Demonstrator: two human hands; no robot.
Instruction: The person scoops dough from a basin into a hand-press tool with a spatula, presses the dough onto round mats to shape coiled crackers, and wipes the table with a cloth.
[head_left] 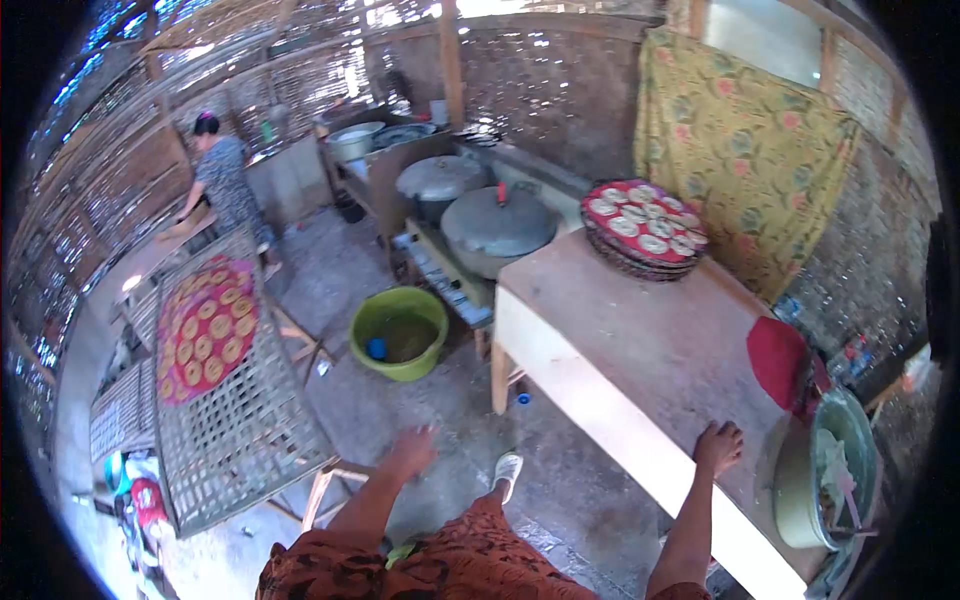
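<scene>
"Where's the right hand point(719, 447)?"

"Over the near part of the table point(620, 310), fingers bent and apart. I can't tell how hard it presses, or if it just hovers."

"And the left hand point(408, 454)?"

"In the air, left of the table. It's a bit blurry, but the fingers look loose, not clamped on anything."

"What's by the right hand?"

"A flat red thing point(776, 362) at the table's right edge, and a pale green bucket point(795, 490) by its near right corner."

"And the piled trays point(640, 264)?"

"On the table's far end."
</scene>
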